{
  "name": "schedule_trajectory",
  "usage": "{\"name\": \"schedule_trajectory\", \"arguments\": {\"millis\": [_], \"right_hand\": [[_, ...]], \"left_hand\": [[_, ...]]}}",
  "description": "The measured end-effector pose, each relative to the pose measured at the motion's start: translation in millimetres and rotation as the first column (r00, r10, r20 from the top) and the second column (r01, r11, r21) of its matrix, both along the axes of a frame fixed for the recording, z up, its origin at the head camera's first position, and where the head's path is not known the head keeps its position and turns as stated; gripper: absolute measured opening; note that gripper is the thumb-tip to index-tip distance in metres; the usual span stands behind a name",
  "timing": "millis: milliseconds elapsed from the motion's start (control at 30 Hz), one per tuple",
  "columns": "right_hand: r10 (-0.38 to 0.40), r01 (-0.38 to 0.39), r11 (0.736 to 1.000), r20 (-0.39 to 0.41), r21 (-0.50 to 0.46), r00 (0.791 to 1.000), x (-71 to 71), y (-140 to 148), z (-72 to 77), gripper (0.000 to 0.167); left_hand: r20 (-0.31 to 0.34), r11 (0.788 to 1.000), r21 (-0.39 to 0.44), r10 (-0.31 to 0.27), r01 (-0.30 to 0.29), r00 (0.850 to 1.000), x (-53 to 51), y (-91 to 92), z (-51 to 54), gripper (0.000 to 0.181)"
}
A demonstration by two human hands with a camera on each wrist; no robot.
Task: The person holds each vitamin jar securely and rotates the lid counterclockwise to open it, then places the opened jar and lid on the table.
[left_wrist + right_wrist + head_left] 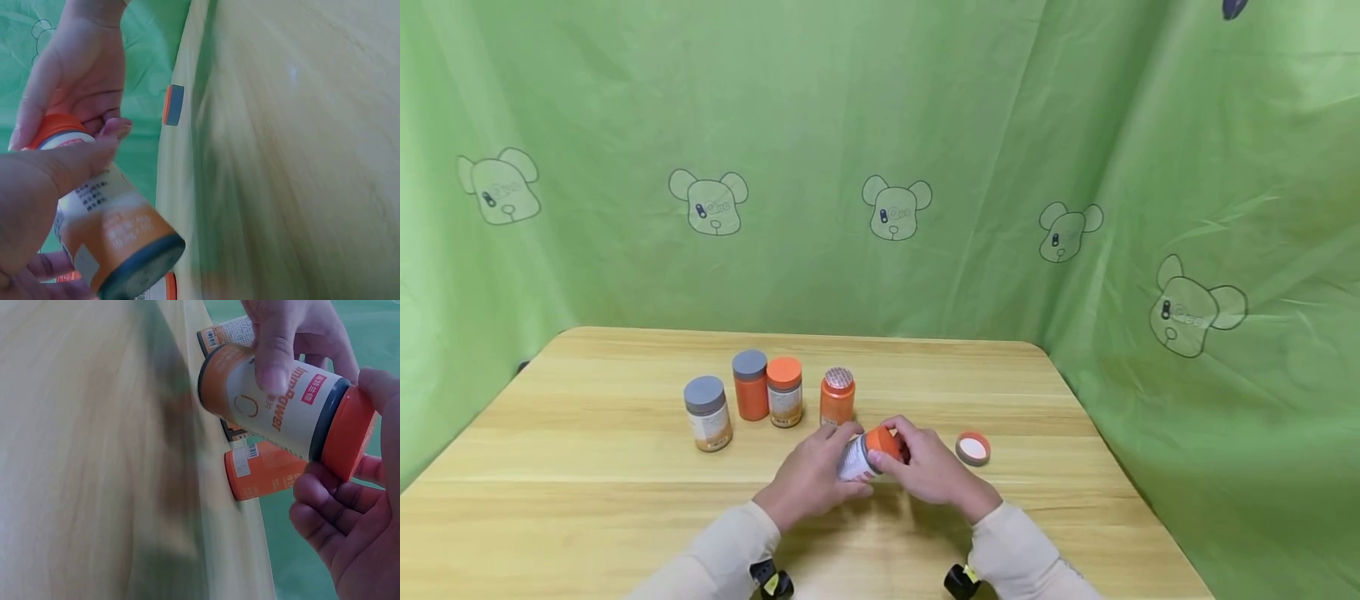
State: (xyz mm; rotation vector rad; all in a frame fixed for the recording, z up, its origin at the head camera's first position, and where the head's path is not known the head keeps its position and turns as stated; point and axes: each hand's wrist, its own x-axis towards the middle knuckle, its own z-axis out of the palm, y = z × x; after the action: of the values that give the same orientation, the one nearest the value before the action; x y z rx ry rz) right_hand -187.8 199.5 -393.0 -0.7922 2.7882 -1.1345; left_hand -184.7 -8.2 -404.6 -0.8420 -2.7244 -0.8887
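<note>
A white and orange bottle [854, 462] with an orange lid [882, 442] is held tilted above the table, its lid toward the right. The left hand [817, 472] grips the bottle's body, thumb on the label [275, 403]. Around the orange lid [350, 433] curl the fingers and thumb of the right hand [931, 468]. Just behind the hands stands an orange bottle [837, 402] with a silvery patterned top and no lid on it. A grey-rimmed lid [973, 448] lies inside up to the right of the right hand.
Left of the orange bottle stand a white-labelled bottle with an orange lid [785, 375], a red-orange bottle with a grey lid [750, 365] and a white-labelled bottle with a grey lid [704, 395]. Green curtains [970, 125] hang behind and beside the wooden table [587, 500].
</note>
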Motion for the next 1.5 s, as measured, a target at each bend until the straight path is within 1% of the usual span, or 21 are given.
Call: {"name": "schedule_trajectory", "arguments": {"millis": [133,300,433,567,700,800,1000,1167,1333,1433,1500], "right_hand": [[0.000,0.000,1.000,-0.019,-0.007,1.000,-0.5,-0.1,-0.6,0.034],[0.030,-0.031,1.000,-0.043,-0.002,0.999,0.9,1.8,-0.5,0.032],[0.029,-0.027,0.999,-0.073,0.028,0.997,1.8,2.5,2.4,0.030],[0.001,0.001,1.000,-0.055,0.029,0.998,1.0,1.6,5.1,0.029],[-0.016,0.017,0.999,-0.042,0.030,0.999,-0.2,1.5,4.4,0.025],[-0.021,0.022,0.999,-0.040,0.024,0.999,-0.2,1.5,3.3,0.024],[-0.020,0.021,1.000,-0.032,0.016,0.999,-0.1,1.6,1.1,0.027],[0.007,-0.007,1.000,-0.045,-0.006,0.999,-0.6,2.4,-0.4,0.029],[0.024,-0.025,0.999,-0.050,-0.029,0.998,-0.3,3.5,1.6,0.033],[0.034,-0.036,0.999,-0.055,-0.032,0.998,-0.3,4.5,2.2,0.034],[0.055,-0.058,0.998,-0.061,-0.033,0.997,-0.4,5.4,1.5,0.036]], "left_hand": [[0.012,1.000,0.019,-0.021,0.021,1.000,0.7,-1.4,-1.5,0.081],[0.007,1.000,0.003,-0.012,0.012,1.000,2.4,-1.2,-1.3,0.073],[0.002,1.000,-0.007,-0.025,0.025,1.000,2.3,-0.5,0.7,0.069],[0.014,0.999,0.001,-0.051,0.051,0.999,0.8,0.0,3.1,0.066],[0.024,0.998,0.005,-0.067,0.066,0.997,0.6,-0.2,4.4,0.064],[0.030,0.997,0.007,-0.073,0.073,0.997,0.6,-0.5,4.6,0.063],[0.037,0.996,0.005,-0.086,0.085,0.996,0.6,-1.1,4.3,0.061],[0.028,0.995,0.021,-0.100,0.099,0.995,-0.1,-1.8,2.9,0.059],[0.014,0.993,0.045,-0.110,0.110,0.994,-1.0,-2.5,1.9,0.060],[0.017,0.992,0.051,-0.114,0.113,0.993,-1.2,-2.7,2.5,0.059],[0.020,0.992,0.051,-0.113,0.112,0.993,-1.1,-3.2,2.8,0.058]]}}
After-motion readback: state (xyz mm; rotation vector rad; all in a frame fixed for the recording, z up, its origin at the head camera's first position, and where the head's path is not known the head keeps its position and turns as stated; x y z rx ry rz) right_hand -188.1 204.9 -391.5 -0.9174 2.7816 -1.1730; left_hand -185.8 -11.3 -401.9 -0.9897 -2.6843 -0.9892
